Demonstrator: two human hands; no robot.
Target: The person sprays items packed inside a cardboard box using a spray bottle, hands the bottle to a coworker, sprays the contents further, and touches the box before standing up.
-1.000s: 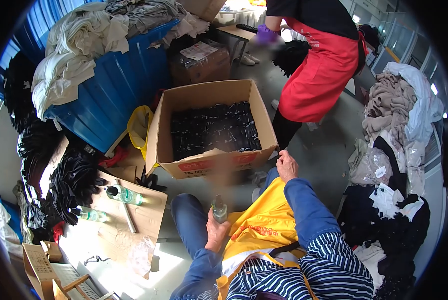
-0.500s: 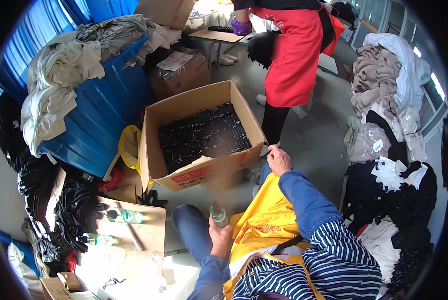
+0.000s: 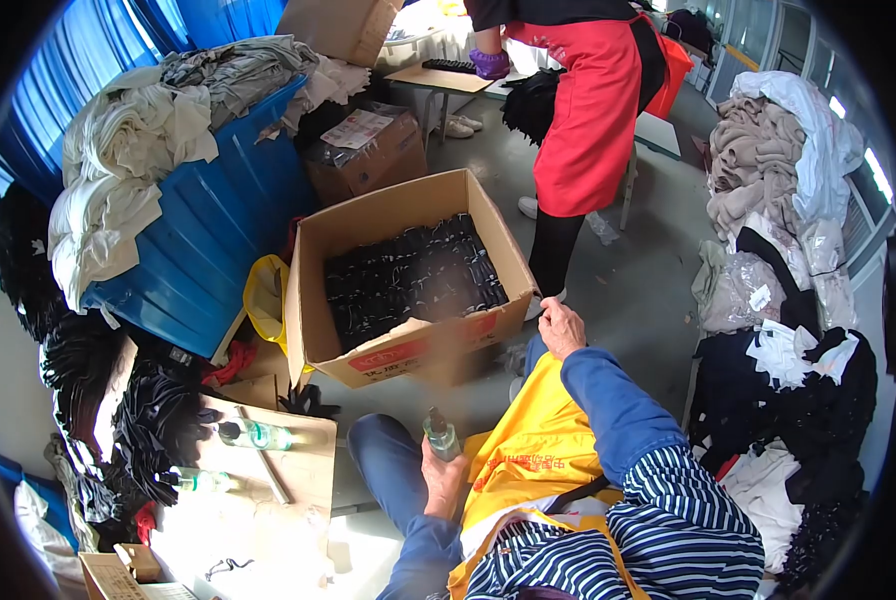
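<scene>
A small clear glass bottle (image 3: 442,438) with a dark top stands nearly upright in my left hand (image 3: 445,483), the fingers wrapped round it above my left thigh. My right hand (image 3: 562,328) is closed at the near right corner of a large open cardboard box (image 3: 408,362), its fingertips at the edge. Inside the box lie rows of bundled black gloves (image 3: 408,275) with pale bits of thread. A yellow apron (image 3: 543,420) covers my lap.
To the left, a board-topped table (image 3: 303,450) holds two more bottles (image 3: 258,434) and a rod (image 3: 268,470). Beyond it is a blue bin (image 3: 213,210) heaped with cloth. A co-worker in a red apron (image 3: 588,130) stands past the box. Textile piles (image 3: 758,150) line the right side.
The whole view has shifted slightly, with things appearing a little lower and to the right. Both hands keep their holds, and the co-worker's gloved hand has moved slightly.
</scene>
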